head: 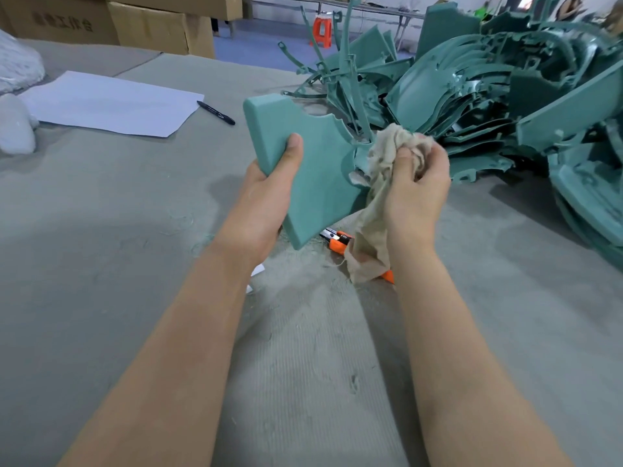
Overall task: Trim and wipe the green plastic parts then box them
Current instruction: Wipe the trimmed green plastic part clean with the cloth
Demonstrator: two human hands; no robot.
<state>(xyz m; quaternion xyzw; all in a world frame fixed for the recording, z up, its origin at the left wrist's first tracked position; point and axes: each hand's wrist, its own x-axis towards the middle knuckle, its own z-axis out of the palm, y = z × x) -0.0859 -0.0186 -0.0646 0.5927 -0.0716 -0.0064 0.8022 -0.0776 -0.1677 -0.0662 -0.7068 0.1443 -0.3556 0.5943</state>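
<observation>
The green plastic part (313,170) is a flat, matte teal panel with a thick rounded rim along its left side, softly rounded upper corners, and a right side cut into curved notches with small jagged bits along the top. It is held off the grey tabletop (101,230), above its middle, tilted with its top leaning away and to the left. The left hand (263,197) grips the panel by its left rim, thumb laid flat on the front face and the fingers wrapped out of sight behind it, forearm reaching in from the near edge. The right hand (418,187) has its fingers curled tightly round a bunched beige cloth (387,153), which is pressed against the notched right side of the panel; the loose tail of the cloth hangs down to the tabletop. Under that tail lie orange-handled cutters (338,241), partly covered. A large pile of green parts (488,96) fills the far right corner and spreads along the right edge. Towards the far left edge lie a white sheet of paper (111,102) and, just beside it, a black pen (215,112), with cardboard boxes (151,25) beyond.
</observation>
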